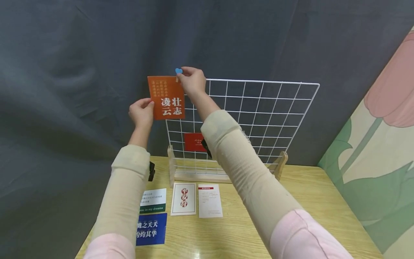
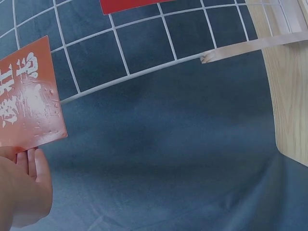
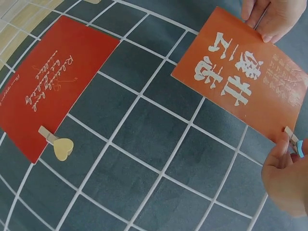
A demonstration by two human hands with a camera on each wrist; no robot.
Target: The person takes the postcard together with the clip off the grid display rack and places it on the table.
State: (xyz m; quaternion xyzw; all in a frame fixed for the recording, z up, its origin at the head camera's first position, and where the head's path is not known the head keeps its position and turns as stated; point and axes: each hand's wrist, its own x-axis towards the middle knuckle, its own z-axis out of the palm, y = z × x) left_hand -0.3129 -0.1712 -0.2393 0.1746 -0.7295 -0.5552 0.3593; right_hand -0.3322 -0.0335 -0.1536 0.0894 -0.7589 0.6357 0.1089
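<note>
An orange card (image 1: 160,108) with white and gold characters stands upright against the top left corner of a white wire grid (image 1: 258,97). My left hand (image 1: 142,112) pinches the card's left edge between thumb and fingers. At its upper right corner, my right hand (image 1: 195,82) pinches a small wooden clothespin with a blue heart (image 1: 179,71). In the right wrist view the tip of this clothespin (image 3: 288,130) overlaps the card's edge. Lower on the grid hangs a red card (image 3: 72,57) with cursive writing, with a yellow-heart clothespin (image 3: 63,148) at its edge.
The grid stands in a wooden base (image 1: 202,177) on a wood-grain table (image 1: 245,230). In front lie a white card with red characters (image 1: 191,208), a white text card (image 1: 210,205), a green-and-white card (image 1: 158,208) and a blue card (image 1: 160,240). A dark curtain (image 1: 81,72) hangs behind.
</note>
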